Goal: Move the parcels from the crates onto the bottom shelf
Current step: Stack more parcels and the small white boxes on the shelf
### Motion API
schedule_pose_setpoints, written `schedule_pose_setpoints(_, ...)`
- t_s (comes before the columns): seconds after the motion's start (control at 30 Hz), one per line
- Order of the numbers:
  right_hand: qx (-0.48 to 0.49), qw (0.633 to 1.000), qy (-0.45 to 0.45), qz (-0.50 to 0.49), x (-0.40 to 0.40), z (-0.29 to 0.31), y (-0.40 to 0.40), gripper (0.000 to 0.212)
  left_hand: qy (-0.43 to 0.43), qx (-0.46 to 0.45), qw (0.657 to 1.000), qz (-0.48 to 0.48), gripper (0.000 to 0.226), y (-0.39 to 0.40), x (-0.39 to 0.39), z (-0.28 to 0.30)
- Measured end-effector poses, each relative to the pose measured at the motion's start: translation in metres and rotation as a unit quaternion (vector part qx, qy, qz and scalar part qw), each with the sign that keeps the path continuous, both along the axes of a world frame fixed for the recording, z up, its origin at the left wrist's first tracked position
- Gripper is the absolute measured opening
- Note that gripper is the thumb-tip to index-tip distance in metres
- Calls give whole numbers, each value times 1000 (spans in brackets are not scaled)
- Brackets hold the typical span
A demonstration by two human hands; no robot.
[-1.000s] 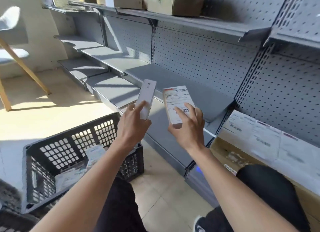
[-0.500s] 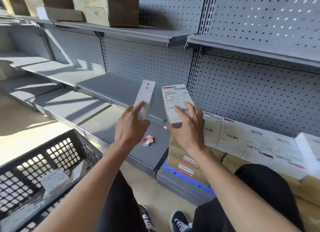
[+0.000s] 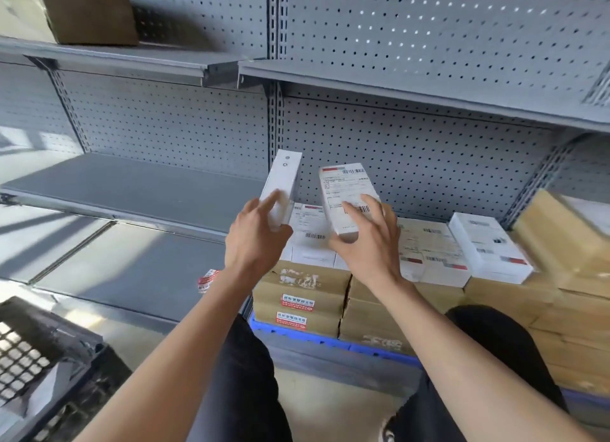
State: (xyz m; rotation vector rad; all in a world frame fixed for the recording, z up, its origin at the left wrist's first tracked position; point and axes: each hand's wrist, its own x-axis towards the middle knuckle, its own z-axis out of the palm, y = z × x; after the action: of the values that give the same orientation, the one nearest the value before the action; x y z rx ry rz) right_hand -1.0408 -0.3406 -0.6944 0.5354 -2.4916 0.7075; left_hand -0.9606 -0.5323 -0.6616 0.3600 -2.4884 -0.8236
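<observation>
Hands raised side by side: left hand (image 3: 254, 243) grips plain white parcel (image 3: 282, 185); right hand (image 3: 366, 246) grips labelled parcel (image 3: 346, 197).

Both bare forearms reach forward and up, side by side, wrists near each other. The left hand (image 3: 254, 240) curls round a slim white box (image 3: 282, 187), forefinger laid flat on its face. The right hand (image 3: 366, 246) holds a labelled parcel (image 3: 346, 197), fingers spread over the label
</observation>
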Motion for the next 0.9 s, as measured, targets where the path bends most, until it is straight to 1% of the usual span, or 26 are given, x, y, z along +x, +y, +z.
schedule_pose_setpoints(0.2, -8, 999, 8, -30, -13, -6, 47, 62, -7, -6, 999, -41, 56, 41, -30, -1)
schedule_pose_setpoints(0.57, -10, 996, -14, -88, -29, -22, 151, 61, -7, 7, 993, -114, 54, 139, -70, -13)
schedule_pose_setpoints(0.7, -10, 993, -20, -116, -28, -19, 189, 64, -15, 16, 989, -143, 55, 175, -81, -16)
schedule_pose_setpoints(0.9, -15, 989, -15, -147, -28, -17, 246, 62, -10, 20, 983, -185, 57, 223, -98, -18)
